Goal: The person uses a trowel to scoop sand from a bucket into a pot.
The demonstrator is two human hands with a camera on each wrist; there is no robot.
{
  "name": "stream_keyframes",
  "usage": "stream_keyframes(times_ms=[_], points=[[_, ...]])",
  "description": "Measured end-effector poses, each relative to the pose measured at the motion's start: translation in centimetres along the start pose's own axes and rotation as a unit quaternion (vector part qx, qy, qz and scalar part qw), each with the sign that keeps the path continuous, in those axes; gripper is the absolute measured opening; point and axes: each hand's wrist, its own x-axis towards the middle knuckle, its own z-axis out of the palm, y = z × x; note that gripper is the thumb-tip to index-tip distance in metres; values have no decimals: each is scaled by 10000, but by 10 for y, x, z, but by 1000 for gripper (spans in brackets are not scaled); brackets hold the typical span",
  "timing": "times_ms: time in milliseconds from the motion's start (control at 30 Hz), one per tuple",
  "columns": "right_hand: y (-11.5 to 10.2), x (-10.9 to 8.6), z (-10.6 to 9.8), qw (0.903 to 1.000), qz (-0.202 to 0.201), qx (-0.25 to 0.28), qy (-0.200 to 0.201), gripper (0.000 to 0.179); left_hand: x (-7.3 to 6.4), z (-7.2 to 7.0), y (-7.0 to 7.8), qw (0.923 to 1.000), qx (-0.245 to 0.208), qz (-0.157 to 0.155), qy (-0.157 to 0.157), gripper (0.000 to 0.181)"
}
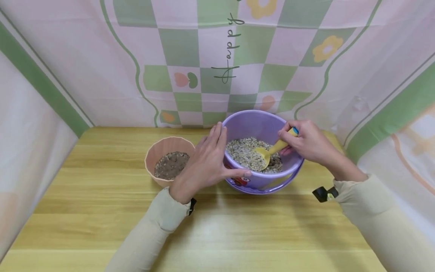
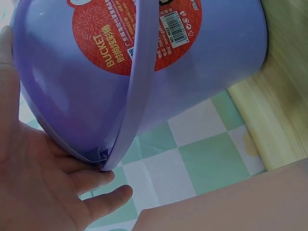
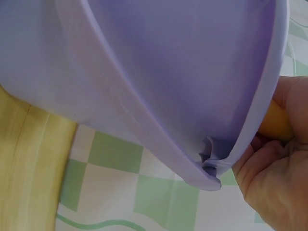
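A purple bucket holds coarse, pale grey-beige granules. My left hand lies against its left rim with fingers mostly straight, the thumb along the near rim. In the left wrist view, that hand touches the rim near the handle joint. Over the bucket's right side, my right hand grips a yellow toy shovel by its blue-tipped handle. The shovel's scoop sits in the granules. In the right wrist view, the bucket wall hides most of the shovel.
Left of the bucket stands a pink fluted bowl with brown, soil-like material inside, partly behind my left hand. The bucket's handle hangs down in front. A checked cloth hangs behind the wooden table.
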Motion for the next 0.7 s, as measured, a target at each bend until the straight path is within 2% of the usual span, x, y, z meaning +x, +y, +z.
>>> stream_keyframes(times_ms=[367,700], points=[[-1,-1,1,9998,-47,192,75,23,1,1,1,9999,-48,46,76,134],[-1,-2,0,9992,239,330,65,22,0,0,1,9998,108,87,119,134]])
